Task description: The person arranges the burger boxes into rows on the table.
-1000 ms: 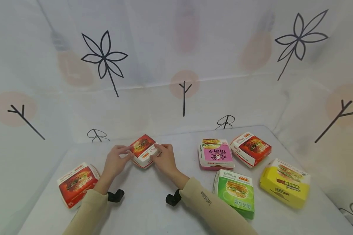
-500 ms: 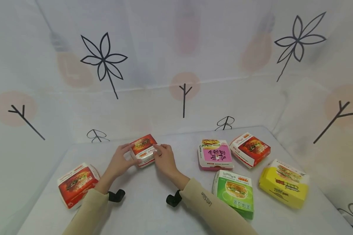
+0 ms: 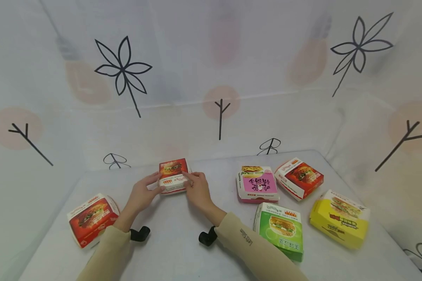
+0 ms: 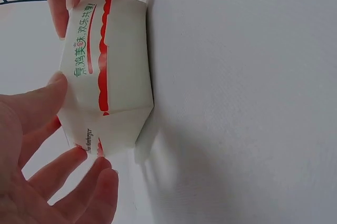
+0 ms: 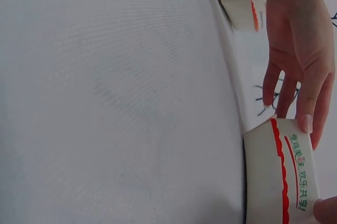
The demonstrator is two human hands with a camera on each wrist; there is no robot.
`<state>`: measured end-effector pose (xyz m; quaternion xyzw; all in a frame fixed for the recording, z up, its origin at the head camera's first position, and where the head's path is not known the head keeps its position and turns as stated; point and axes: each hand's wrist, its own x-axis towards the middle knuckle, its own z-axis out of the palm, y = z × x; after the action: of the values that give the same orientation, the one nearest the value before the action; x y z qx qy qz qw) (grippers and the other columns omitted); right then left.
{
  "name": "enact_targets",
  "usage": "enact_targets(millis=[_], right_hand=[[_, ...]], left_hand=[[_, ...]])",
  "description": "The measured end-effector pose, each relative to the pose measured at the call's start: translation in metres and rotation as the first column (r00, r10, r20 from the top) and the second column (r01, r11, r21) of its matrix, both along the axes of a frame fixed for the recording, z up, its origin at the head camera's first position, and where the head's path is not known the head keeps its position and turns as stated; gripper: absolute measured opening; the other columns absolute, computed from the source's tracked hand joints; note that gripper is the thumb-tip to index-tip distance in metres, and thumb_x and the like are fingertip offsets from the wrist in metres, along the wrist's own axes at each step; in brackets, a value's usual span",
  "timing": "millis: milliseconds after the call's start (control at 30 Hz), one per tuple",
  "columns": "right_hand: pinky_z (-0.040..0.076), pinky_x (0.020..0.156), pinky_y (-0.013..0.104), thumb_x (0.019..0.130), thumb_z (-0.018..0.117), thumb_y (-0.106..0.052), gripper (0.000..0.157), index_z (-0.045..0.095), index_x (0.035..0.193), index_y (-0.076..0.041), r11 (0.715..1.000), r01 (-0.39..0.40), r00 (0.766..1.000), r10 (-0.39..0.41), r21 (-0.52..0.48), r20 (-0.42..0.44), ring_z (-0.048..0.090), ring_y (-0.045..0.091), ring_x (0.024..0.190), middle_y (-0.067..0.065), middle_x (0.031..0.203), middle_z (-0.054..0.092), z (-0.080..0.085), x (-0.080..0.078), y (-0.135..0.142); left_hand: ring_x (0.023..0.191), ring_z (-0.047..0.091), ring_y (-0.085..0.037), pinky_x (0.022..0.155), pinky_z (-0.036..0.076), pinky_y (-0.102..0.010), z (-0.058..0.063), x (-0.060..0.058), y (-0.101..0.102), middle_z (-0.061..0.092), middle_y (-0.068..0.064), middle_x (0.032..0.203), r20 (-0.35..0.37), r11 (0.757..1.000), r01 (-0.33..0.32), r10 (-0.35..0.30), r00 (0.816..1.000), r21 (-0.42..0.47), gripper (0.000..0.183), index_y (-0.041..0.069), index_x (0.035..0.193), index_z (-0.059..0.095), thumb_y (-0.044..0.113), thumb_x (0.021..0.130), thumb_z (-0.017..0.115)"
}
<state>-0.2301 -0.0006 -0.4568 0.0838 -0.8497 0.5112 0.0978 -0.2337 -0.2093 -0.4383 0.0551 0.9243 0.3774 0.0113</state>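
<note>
A red-and-white hamburger box (image 3: pixel 172 176) sits at the back of the table, left of the middle. My left hand (image 3: pixel 141 197) holds its left side, thumb at the near corner and fingers along the side. Across from it, my right hand (image 3: pixel 199 192) grips the right side, with a finger over the top. In the left wrist view, the box's white front wall (image 4: pixel 126 58) faces the camera, and the left thumb (image 4: pixel 45 95) touches its edge. Only the tip of the right thumb (image 5: pixel 325 211) shows in the right wrist view.
Another red hamburger box (image 3: pixel 93 220) lies by the left forearm. To the right stand a pink box (image 3: pixel 258 185), a red box (image 3: pixel 300 178), a green box (image 3: pixel 279 232) and a yellow box (image 3: pixel 340 219). A patterned white cloth (image 3: pixel 183 128) hangs behind the table.
The hamburger box between my hands has turned from a slant to nearly square with the table's back edge. Both hands have stayed with it; the other boxes have not moved.
</note>
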Motion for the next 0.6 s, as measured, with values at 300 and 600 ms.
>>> enact_targets(millis=[300, 600], right_hand=[[0.041, 0.105, 0.052, 0.095, 0.063, -0.005, 0.038, 0.064, 0.133, -0.007, 1.000, -0.007, 1.000, 0.007, 0.002, -0.025, 0.051, 0.040, 0.127, 0.023, 0.136, 0.055, -0.0007, -0.0035, -0.0046], [0.039, 0.107, 0.052, 0.094, 0.061, -0.005, 0.040, 0.062, 0.134, -0.004, 1.000, -0.027, 0.999, 0.027, 0.002, -0.032, 0.050, 0.042, 0.128, 0.026, 0.138, 0.053, -0.0001, -0.0068, -0.0042]], left_hand=[[0.146, 0.026, -0.037, 0.115, 0.023, -0.057, -0.0024, -0.0024, 0.0000, 0.035, -0.010, 0.158, -0.036, 1.000, -0.001, 0.001, 0.999, 0.002, 0.057, 0.010, 0.151, 0.044, 0.022, 0.098, 0.063], [0.147, 0.023, -0.038, 0.117, 0.019, -0.055, -0.0065, -0.0096, 0.0021, 0.029, -0.013, 0.160, -0.065, 1.000, -0.002, 0.004, 0.998, 0.022, 0.056, 0.008, 0.153, 0.039, 0.019, 0.101, 0.058]])
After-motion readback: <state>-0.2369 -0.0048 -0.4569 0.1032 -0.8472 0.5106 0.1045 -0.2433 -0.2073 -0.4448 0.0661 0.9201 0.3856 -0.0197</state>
